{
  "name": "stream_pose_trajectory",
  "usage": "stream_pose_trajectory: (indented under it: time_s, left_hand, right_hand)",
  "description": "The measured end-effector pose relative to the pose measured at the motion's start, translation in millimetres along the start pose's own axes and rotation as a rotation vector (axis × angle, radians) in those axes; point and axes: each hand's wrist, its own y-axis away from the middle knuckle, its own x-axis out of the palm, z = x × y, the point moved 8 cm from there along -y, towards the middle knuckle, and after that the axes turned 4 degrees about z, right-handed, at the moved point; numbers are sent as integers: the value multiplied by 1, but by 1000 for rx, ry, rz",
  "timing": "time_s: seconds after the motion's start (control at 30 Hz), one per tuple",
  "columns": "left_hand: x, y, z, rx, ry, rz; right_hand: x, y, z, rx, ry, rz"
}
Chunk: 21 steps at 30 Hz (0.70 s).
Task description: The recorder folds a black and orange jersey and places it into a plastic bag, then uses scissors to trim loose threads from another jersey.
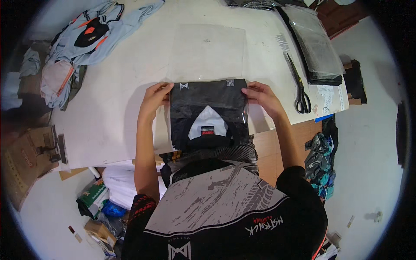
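A folded black shirt with a white inner neck and a red-and-dark label lies at the table's near edge, in what looks like a clear plastic bag. Across its top runs a smooth black band with a white logo and a square printed code. My left hand pinches this package at its upper left corner. At the upper right corner, my right hand grips the edge between thumb and fingers. A transparent plastic sheet lies flat just beyond; I cannot tell whether it belongs to the same bag.
Black scissors lie at the right, beside a stack of clear plastic bags. Grey-blue garments are heaped at the far left of the white table. Cardboard boxes stand left, and bagged items lie below right.
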Motion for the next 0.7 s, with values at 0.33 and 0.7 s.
stream_pose_trajectory:
  time_s: [0.33,0.7]
  left_hand:
    - [10,-35,-1,151,25,120]
    - [1,3,9,186,86,8]
  right_hand:
    - [6,-46,10,-155,34,5]
    - [13,-21,21,-259,64,-136]
